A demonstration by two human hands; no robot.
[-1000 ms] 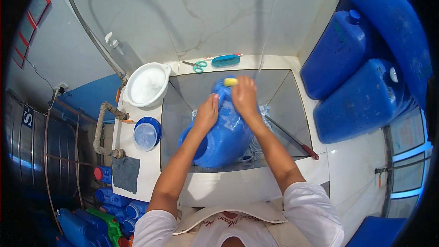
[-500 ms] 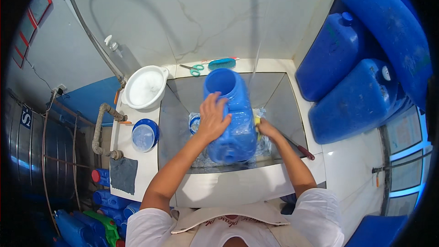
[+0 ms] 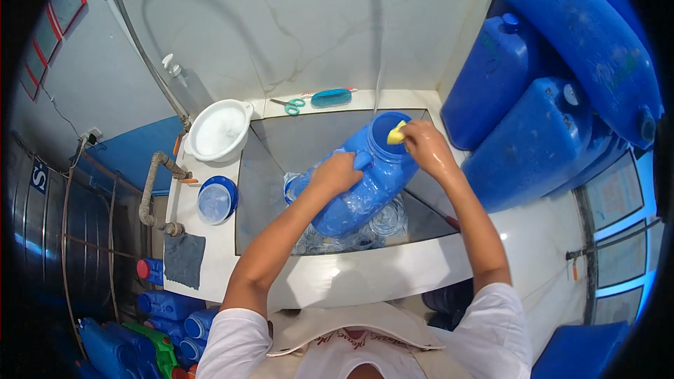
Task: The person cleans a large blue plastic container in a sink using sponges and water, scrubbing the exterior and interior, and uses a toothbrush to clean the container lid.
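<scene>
A wet blue plastic jug (image 3: pixel 368 200) with a wide round mouth is tilted over the grey sink (image 3: pixel 263 217), its opening turned up and to the right. My left hand (image 3: pixel 337 174) is closed around the jug's handle. At the mouth, my right hand (image 3: pixel 427 146) pinches a yellow sponge (image 3: pixel 397 133), which lies against the inner edge of the rim. Clear, crumpled-looking wet material (image 3: pixel 390 219) shows beneath the jug, though I cannot make out what it is.
A white basin (image 3: pixel 220 131) of suds and a blue lid (image 3: pixel 217 200) stand on the left ledge, near a grey cloth (image 3: pixel 184 260). Scissors (image 3: pixel 289 106) and a teal brush (image 3: pixel 331 97) lie behind the sink. Large blue containers (image 3: pixel 523 144) crowd the right side.
The jug has turned so its mouth points to the right. My left hand has shifted to its handle, and my right hand has brought the sponge from the jug's side up to the mouth.
</scene>
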